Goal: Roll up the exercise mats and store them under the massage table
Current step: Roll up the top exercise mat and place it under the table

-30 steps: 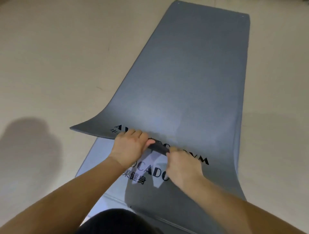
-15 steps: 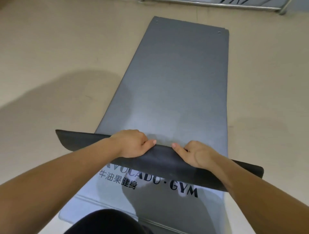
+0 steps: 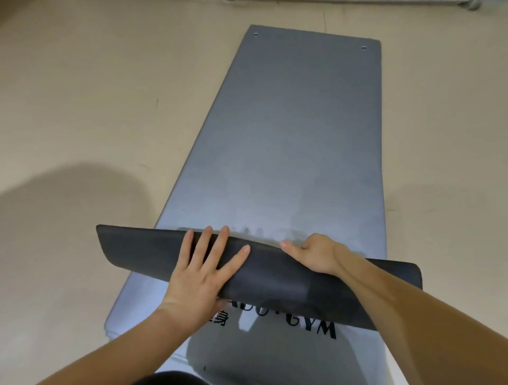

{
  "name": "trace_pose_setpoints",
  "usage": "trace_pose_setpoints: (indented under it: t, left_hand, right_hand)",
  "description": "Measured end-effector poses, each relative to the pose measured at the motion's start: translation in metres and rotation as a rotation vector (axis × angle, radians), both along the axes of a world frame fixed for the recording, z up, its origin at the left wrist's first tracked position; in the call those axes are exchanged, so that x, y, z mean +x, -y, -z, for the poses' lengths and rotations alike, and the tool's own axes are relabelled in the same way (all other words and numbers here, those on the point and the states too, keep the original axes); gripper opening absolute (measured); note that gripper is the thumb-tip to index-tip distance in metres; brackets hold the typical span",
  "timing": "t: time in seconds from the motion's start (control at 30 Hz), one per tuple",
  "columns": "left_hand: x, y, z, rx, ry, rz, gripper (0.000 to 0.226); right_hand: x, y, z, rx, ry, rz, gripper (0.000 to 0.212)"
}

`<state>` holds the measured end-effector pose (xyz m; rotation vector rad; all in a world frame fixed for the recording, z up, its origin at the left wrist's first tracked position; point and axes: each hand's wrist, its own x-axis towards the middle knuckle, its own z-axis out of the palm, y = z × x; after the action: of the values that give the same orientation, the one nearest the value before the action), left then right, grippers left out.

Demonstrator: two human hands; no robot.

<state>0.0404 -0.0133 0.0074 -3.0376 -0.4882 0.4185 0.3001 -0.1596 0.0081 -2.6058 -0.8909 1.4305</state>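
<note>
Pressing down on a turned-over flap: left hand (image 3: 203,274), fingers straight and spread, palm flat on the dark underside of the upper grey rectangular foam exercise mat (image 3: 288,137). Right hand (image 3: 316,255) grips the same flap at its far edge. Its thumb lies along the top pointing left and its other fingers are curled over the fold, tips hidden.

Mat state:
- Near end of the upper mat is folded back away from the person. The flap sits skewed, with its left corner overhanging the mat's left side and its right corner overhanging the right side.
- Only that first fold exists; the rest of the upper mat lies flat on the floor, running away from the camera.
- Two small round eyelet holes (image 3: 255,34) sit near its far corners.
- Lighter blue-grey second mat (image 3: 137,305) lies directly underneath, exposed at the near end. Black printed lettering (image 3: 310,324) on it reads "GYM"; the start of the word is covered by the flap and the left hand.

Surface and room:
- Smooth beige floor (image 3: 82,96), matte, with a few faint scuffs and one thin seam line near the top.
- Soft grey shadow (image 3: 68,208) on the floor left of the mats.
- Pale bar or rail (image 3: 357,1) runs along the top edge of the view; cannot tell what it belongs to.
- Dark rounded shape (image 3: 170,379) at bottom centre, cannot tell what it is.
</note>
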Motion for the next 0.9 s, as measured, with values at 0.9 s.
trace_pose_setpoints:
  t: [0.9]
  left_hand:
    - [0.102,-0.053,-0.023,-0.608,-0.566,-0.071,0.056]
  right_hand:
    - [-0.041,0.015,-0.028,-0.006,0.259,-0.471,0.071]
